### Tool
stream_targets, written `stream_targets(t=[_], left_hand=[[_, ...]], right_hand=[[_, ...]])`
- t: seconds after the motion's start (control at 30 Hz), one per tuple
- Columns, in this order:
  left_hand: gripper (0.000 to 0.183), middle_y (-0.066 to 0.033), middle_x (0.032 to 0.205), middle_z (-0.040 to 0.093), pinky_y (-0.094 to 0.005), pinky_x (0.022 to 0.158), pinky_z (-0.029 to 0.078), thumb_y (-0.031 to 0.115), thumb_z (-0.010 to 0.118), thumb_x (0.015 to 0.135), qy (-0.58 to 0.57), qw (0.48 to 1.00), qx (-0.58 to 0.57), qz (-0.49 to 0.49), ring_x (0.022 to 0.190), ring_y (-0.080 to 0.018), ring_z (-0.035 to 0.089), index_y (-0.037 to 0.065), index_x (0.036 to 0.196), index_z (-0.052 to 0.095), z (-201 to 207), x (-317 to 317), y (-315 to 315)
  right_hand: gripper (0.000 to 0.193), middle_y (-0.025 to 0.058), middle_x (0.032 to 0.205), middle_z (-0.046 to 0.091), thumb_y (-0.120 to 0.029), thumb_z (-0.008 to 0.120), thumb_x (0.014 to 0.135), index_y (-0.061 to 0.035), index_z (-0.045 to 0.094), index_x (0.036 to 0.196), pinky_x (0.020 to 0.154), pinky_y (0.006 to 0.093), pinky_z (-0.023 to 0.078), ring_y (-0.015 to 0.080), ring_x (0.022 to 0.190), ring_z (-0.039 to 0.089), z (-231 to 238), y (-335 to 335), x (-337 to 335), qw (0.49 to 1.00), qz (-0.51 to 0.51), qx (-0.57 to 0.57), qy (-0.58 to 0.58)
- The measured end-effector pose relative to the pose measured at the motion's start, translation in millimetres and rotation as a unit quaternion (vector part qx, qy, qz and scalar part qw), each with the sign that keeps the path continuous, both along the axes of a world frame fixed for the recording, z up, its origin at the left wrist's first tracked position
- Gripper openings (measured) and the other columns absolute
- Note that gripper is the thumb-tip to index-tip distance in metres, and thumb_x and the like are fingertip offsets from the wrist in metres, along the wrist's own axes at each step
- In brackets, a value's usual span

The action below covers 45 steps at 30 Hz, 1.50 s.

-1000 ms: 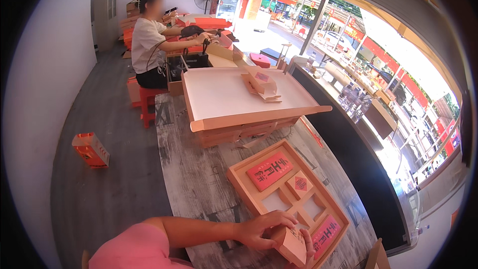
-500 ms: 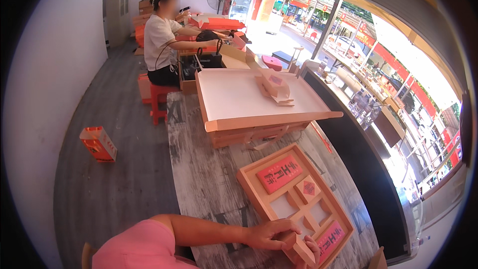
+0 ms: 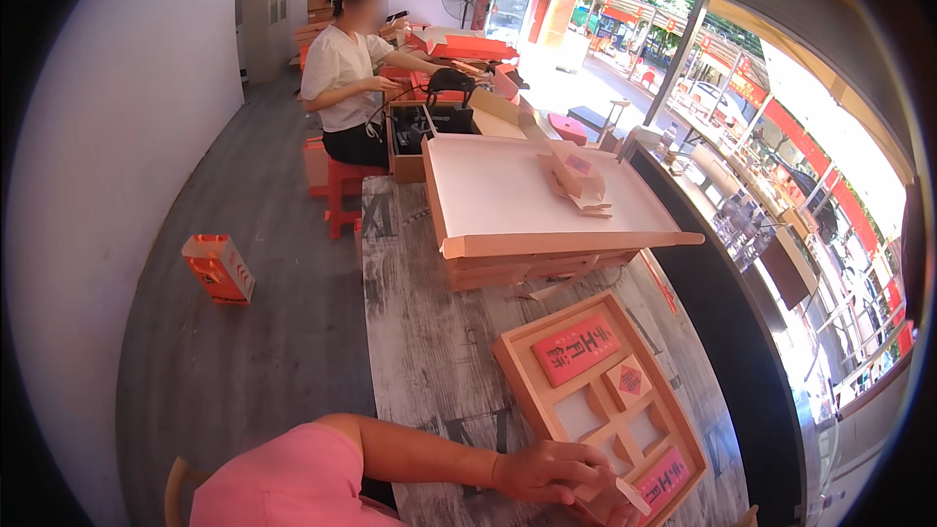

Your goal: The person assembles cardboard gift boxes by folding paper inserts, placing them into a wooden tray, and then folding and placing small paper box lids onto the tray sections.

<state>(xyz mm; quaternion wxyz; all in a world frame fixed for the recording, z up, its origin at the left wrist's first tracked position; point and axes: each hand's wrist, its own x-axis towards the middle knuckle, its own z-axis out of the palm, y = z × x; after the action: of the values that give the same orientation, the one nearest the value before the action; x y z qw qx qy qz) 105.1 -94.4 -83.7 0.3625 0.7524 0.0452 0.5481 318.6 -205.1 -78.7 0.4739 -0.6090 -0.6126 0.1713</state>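
Note:
My left hand (image 3: 554,471) reaches in from the lower edge, its fingers closed on a small brown cardboard box (image 3: 607,500) with a pale flap sticking up. Of my right hand (image 3: 625,515), only some fingers show at the bottom edge, gripping the same box from the other side. Both hands are over the near end of a brown partitioned tray (image 3: 514,359). Inside it lie a red rectangular packet (image 3: 576,349) at the far end, another red packet (image 3: 666,480) at the near right, and a small square box (image 3: 629,384) with a red diamond label. Several compartments show bare pale bottoms.
Beyond the tray, a large white-lined carton lid (image 3: 508,176) rests on stacked boxes, with folded small cartons (image 3: 578,181) on top. A seated person (image 3: 346,78) works at the table's far end. An orange-and-white paper bag (image 3: 219,268) stands on the floor at left.
The whole view has shifted, so the scene sits further right. The small box has turned in my hands and its flap now points up. The co-worker's hands have moved apart.

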Motion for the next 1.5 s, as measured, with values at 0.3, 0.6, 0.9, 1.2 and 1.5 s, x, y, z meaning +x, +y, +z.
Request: stream_targets(t=[0.3, 0.6, 0.9, 1.2, 1.5], left_hand=[[0.048, -0.0158, 0.120, 0.058, -0.0373, 0.095, 0.047, 0.048, 0.048, 0.108, -0.045, 0.988, -0.147, -0.007, 0.106, -0.0281, 0.059, 0.002, 0.114, 0.057, -2.3, 1.9, 2.5], [0.034, -0.0163, 0.130, 0.055, -0.0382, 0.106, 0.041, 0.035, 0.044, 0.112, -0.036, 0.977, -0.207, -0.045, 0.122, -0.0254, 0.054, 0.003, 0.112, 0.057, -7.2, 4.0, 2.7], [0.026, -0.0110, 0.125, 0.060, -0.0349, 0.103, 0.045, 0.030, 0.053, 0.109, -0.085, 0.940, -0.321, -0.085, 0.121, -0.0174, 0.055, 0.005, 0.116, 0.054, -20.2, 13.6, 0.4], [0.038, -0.0060, 0.120, 0.061, -0.0310, 0.094, 0.051, 0.033, 0.061, 0.106, -0.072, 0.948, -0.304, -0.058, 0.110, -0.0120, 0.060, 0.005, 0.130, 0.055, -20.2, 13.9, 0.7], [0.028, -0.0062, 0.116, 0.063, -0.0267, 0.085, 0.053, 0.024, 0.065, 0.104, -0.076, 0.947, -0.310, -0.036, 0.099, -0.0086, 0.061, 0.003, 0.121, 0.059, -13.9, 11.9, -0.4]], right_hand=[[0.045, 0.0191, 0.136, 0.061, -0.030, 0.063, 0.102, 0.0044, 0.056, 0.131, 0.106, 0.0495, 0.047, 0.0332, 0.126, 0.058, -8.7, 10.0, 1.2, 0.970, 0.031, 0.189, -0.151], [0.040, 0.0204, 0.134, 0.059, -0.017, 0.060, 0.104, 0.0075, 0.052, 0.135, 0.103, 0.0435, 0.047, 0.0314, 0.120, 0.057, 22.2, 6.8, -36.7, 0.989, 0.051, 0.076, 0.117], [0.032, 0.0089, 0.116, 0.056, -0.011, 0.062, 0.102, 0.0013, 0.050, 0.129, 0.093, 0.0363, 0.047, 0.0217, 0.106, 0.054, -4.1, 4.4, -23.7, 0.980, 0.007, 0.008, 0.198], [0.040, 0.0114, 0.127, 0.057, -0.011, 0.064, 0.100, -0.0012, 0.048, 0.135, 0.098, 0.0375, 0.048, 0.0228, 0.114, 0.056, 16.5, 11.5, -46.1, 0.977, -0.023, 0.017, 0.210], [0.036, 0.0165, 0.136, 0.057, -0.014, 0.060, 0.104, 0.0025, 0.052, 0.134, 0.105, 0.0401, 0.047, 0.0260, 0.120, 0.057, 13.8, 12.4, -37.5, 0.994, 0.036, 0.015, 0.105]])
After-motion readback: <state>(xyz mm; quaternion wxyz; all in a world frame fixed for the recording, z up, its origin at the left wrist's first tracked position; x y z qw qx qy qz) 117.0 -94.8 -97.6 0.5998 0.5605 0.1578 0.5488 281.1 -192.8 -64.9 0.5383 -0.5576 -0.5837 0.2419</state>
